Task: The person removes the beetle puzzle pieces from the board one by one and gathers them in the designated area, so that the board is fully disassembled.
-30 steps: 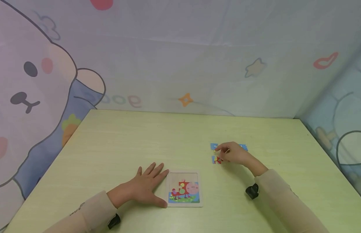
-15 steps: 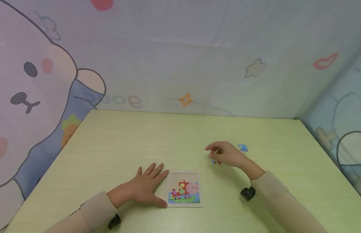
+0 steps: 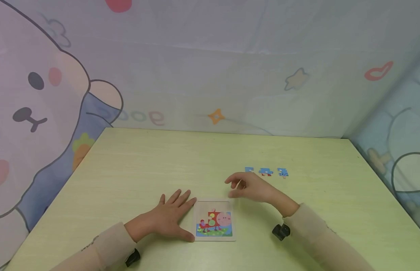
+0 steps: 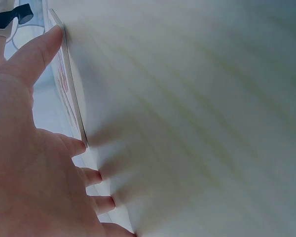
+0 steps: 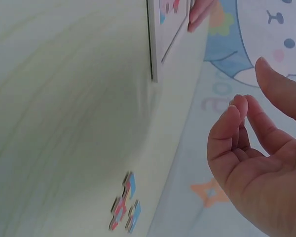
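Observation:
My left hand (image 3: 170,218) is spread on the table, its index finger and thumb touching the left edge of a wooden puzzle tray (image 3: 234,220). Inside the tray, joined jigsaw pieces (image 3: 214,223) form part of a pink pig picture; the upper part is bare. My right hand (image 3: 254,187) hovers just beyond the tray's upper right corner. Its fingers are loosely bent, with a gap to the thumb and no piece visible between them in the right wrist view. Loose jigsaw pieces (image 3: 265,172) lie behind it; a red, blue and yellow piece (image 5: 120,206) shows near my right hand.
The pale wooden table (image 3: 145,165) reaches back to a printed cloth backdrop (image 3: 210,64). Another loose blue piece (image 3: 282,172) lies farthest right in the row. A black wrist device (image 3: 281,232) hangs below my right sleeve.
My right hand has moved left and nearer, from over the loose pieces toward the tray, uncovering pieces in the back row. My left hand and the tray have stayed still.

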